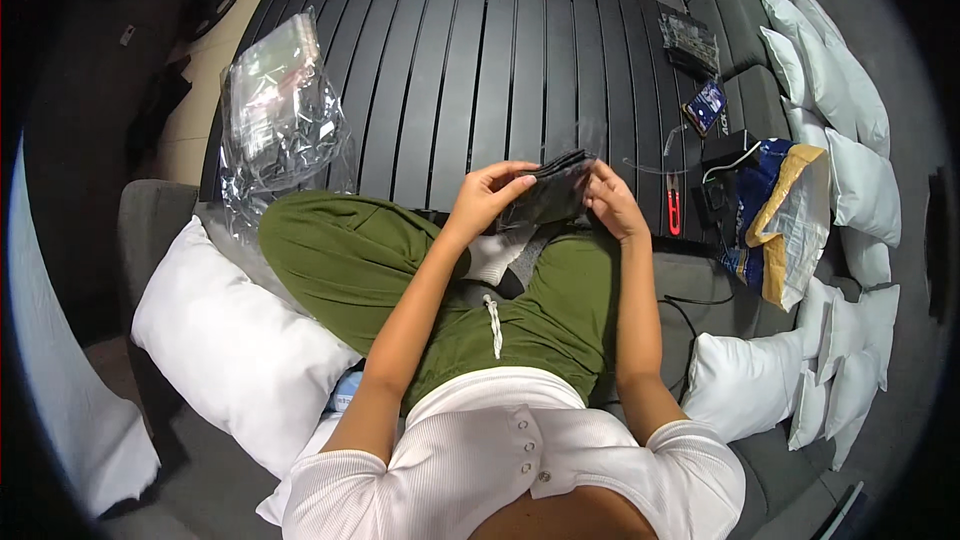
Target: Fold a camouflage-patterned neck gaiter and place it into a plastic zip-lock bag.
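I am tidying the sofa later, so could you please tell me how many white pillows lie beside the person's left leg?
1: a large white pillow lies on the grey sofa against the green-trousered left leg. Others may be hidden beneath it.

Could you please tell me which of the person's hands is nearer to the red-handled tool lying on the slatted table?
The right hand: it is just left of the red-handled tool, while the left hand is farther left, beyond the dark folded item.

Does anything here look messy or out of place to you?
Only mildly. A torn blue and tan mailing bag lies crumpled at the table's right edge, and crinkled clear plastic bags are heaped at its left. Both hands simply hold a dark folded item.
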`<action>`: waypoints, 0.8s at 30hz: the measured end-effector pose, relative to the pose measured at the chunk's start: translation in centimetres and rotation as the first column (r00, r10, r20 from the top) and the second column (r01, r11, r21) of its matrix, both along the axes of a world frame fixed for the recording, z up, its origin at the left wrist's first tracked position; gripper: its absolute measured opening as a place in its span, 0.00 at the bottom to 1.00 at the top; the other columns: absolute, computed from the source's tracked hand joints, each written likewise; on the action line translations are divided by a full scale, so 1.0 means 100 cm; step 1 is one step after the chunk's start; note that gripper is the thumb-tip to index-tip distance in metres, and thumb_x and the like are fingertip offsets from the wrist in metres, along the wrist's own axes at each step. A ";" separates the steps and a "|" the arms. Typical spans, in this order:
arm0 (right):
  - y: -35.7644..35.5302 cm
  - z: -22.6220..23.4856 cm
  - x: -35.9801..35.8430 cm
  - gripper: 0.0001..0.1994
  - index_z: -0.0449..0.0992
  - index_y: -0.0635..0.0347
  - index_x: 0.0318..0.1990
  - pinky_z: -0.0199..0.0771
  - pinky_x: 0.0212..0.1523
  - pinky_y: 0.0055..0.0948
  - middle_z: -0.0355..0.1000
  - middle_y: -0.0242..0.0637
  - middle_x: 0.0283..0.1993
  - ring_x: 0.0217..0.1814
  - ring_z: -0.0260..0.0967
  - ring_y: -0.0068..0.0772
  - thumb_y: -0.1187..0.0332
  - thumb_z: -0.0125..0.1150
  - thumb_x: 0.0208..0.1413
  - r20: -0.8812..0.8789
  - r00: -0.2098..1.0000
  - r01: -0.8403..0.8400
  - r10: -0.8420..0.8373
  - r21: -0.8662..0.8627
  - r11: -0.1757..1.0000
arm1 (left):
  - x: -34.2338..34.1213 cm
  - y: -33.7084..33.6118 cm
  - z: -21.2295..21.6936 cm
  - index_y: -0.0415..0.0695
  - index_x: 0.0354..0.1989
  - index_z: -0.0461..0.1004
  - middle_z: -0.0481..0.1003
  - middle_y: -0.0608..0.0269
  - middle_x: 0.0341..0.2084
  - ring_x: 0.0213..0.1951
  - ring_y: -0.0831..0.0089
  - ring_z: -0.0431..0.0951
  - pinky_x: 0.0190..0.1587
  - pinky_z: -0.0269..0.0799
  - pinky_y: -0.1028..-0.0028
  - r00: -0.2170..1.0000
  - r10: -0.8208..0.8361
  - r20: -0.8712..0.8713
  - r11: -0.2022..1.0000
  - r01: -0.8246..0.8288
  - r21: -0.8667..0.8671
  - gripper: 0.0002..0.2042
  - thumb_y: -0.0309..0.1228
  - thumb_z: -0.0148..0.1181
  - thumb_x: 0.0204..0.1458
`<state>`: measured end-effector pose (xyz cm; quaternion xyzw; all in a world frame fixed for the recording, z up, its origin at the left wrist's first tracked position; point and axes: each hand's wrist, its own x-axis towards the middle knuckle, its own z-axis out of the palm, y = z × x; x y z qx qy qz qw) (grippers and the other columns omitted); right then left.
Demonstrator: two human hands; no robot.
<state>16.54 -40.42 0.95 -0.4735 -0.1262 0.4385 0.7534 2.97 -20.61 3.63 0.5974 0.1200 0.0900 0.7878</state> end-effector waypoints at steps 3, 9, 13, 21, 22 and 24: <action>-0.003 -0.002 -0.001 0.20 0.66 0.62 0.50 0.65 0.34 0.18 0.69 0.30 0.36 0.34 0.65 0.19 0.69 0.60 0.50 0.066 0.997 -0.039 0.043 -0.052 0.998 | -0.001 0.005 0.004 0.38 0.41 0.75 0.75 0.68 0.30 0.33 0.84 0.70 0.38 0.66 0.83 1.000 -0.024 -0.020 0.998 0.025 0.059 0.12 0.30 0.59 0.51; 0.008 0.008 0.002 0.15 0.70 0.63 0.47 0.65 0.34 0.18 0.70 0.27 0.35 0.35 0.66 0.16 0.68 0.59 0.52 0.105 0.985 -0.109 0.138 -0.245 0.963 | -0.005 0.021 0.003 0.38 0.42 0.75 0.73 0.70 0.29 0.32 0.84 0.69 0.36 0.65 0.83 0.996 -0.019 -0.085 0.997 0.025 0.068 0.12 0.31 0.58 0.51; 0.019 0.007 0.004 0.13 0.73 0.62 0.43 0.64 0.33 0.17 0.70 0.25 0.32 0.34 0.64 0.14 0.67 0.59 0.52 0.143 0.980 -0.087 0.137 -0.310 0.947 | -0.003 0.033 -0.005 0.41 0.43 0.75 0.73 0.71 0.30 0.32 0.85 0.68 0.34 0.64 0.84 0.986 -0.007 -0.168 0.993 0.027 0.119 0.13 0.33 0.58 0.52; 0.034 0.006 0.008 0.11 0.75 0.59 0.44 0.59 0.29 0.12 0.65 0.19 0.27 0.26 0.57 0.09 0.67 0.56 0.54 0.244 0.959 -0.043 0.143 -0.374 0.926 | 0.009 0.052 -0.026 0.42 0.45 0.74 0.73 0.69 0.33 0.34 0.84 0.70 0.33 0.65 0.85 0.963 -0.058 -0.264 0.995 0.079 0.069 0.15 0.36 0.57 0.52; 0.034 0.003 0.010 0.11 0.75 0.59 0.44 0.59 0.29 0.12 0.65 0.19 0.27 0.26 0.57 0.09 0.67 0.56 0.54 0.243 0.960 -0.041 0.141 -0.376 0.926 | 0.011 0.053 -0.027 0.42 0.45 0.74 0.73 0.69 0.33 0.34 0.84 0.70 0.33 0.65 0.85 0.963 -0.060 -0.264 0.994 0.081 0.067 0.15 0.36 0.57 0.52; 0.035 -0.001 0.012 0.12 0.75 0.59 0.44 0.60 0.29 0.12 0.67 0.20 0.29 0.26 0.58 0.10 0.67 0.55 0.54 0.230 0.964 -0.037 0.133 -0.379 0.925 | 0.013 0.055 -0.028 0.41 0.45 0.74 0.73 0.68 0.34 0.33 0.84 0.71 0.32 0.65 0.85 0.953 -0.053 -0.297 0.989 0.092 0.118 0.16 0.37 0.57 0.52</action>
